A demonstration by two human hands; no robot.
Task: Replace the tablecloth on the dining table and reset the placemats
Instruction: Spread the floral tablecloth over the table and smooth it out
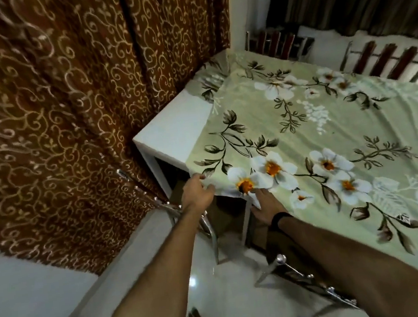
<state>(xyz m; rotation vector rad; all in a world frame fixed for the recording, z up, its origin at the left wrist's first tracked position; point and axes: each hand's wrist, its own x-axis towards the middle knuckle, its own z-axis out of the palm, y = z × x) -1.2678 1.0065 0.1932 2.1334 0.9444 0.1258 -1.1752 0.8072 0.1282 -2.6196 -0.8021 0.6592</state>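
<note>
Gripping the near edge of the tablecloth (329, 129), both hands work at the lower centre of the frame: the left hand (197, 192) pinches the cloth's corner between thumb and curled fingers, and the right hand (265, 208) holds the hem just beside it, its grip partly hidden under the fabric. The cloth, pale green with white flowers, lies across most of the table (173, 128), which fills the right and centre of the frame, but a white strip of tabletop shows bare along the left side.

To do this step well, I judge the cloth should be drawn toward the bare strip with both hands pulling evenly, keeping the hem level so the overhang matches on each side, then smoothing the wrinkles that show at the far right.

Counted: one tablecloth, one table, two hands. Two chair backs (387, 62) stand at the far side in the upper right, and chrome chair parts show near the bottom. No placemats are visible. A brown patterned curtain (67, 109) hangs at the left.
</note>
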